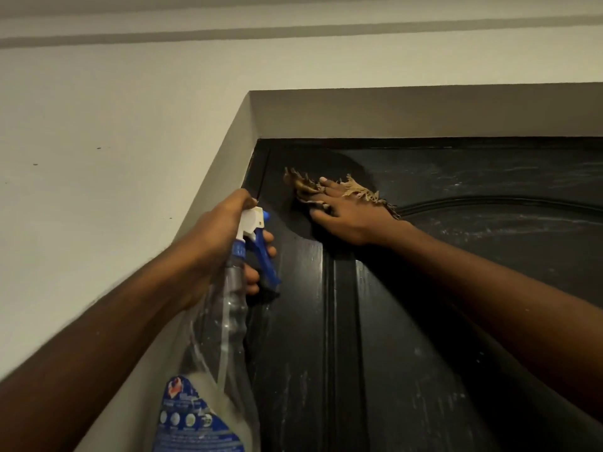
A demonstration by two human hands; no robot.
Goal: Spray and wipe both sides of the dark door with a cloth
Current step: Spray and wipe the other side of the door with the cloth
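The dark door [456,305] fills the lower right, with raised panel mouldings and pale dusty streaks across its top. My right hand [339,212] presses a frayed tan cloth [359,194] flat against the door near its top left corner, fingers spread over the cloth. Around that hand the door surface looks darker and shiny. My left hand [225,236] grips the neck of a clear spray bottle [228,321] with a white and blue trigger head [257,230], fingers curled round the trigger. The nozzle points at the door. The bottle's blue label sits at the bottom of the view.
A pale wall [114,158] runs along the left, and the recessed door frame reveal [391,115] boxes in the door's top and left side. The ceiling edge with a moulding band [293,31] lies above. My two forearms cross the lower part of the view.
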